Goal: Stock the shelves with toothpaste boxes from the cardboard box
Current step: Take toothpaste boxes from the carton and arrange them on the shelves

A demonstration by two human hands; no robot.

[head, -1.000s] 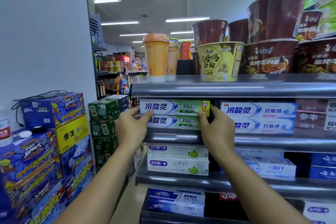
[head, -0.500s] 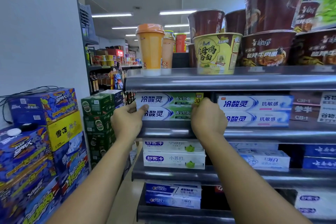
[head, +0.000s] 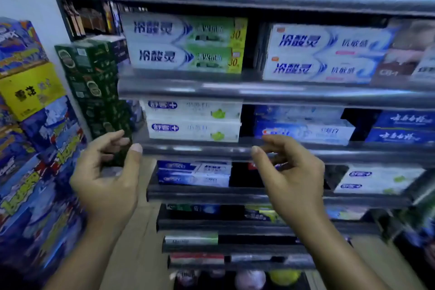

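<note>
Two green-and-white toothpaste boxes (head: pixel 186 42) lie stacked at the left end of a metal shelf (head: pixel 211 88). Beside them to the right sits a stack of two blue-and-white toothpaste boxes (head: pixel 327 54). My left hand (head: pixel 108 172) hangs in the air below and left of that shelf, fingers loosely curled, holding nothing. My right hand (head: pixel 292 172) hovers in front of the lower shelves, fingers relaxed and empty. The cardboard box is not in view. The picture is blurred by head motion.
Lower shelves carry more toothpaste boxes: white ones (head: pixel 193 122), blue ones (head: pixel 303 129) and others (head: pixel 193 173). Stacked blue and yellow cartons (head: pixel 33 110) and green cartons (head: pixel 94 73) stand at the left against the wall. Tan floor (head: pixel 138 242) runs between them and the shelves.
Both hands have let go of the green toothpaste boxes and dropped down away from the shelf. The view has tilted downward, so the noodle cups on top are out of sight.
</note>
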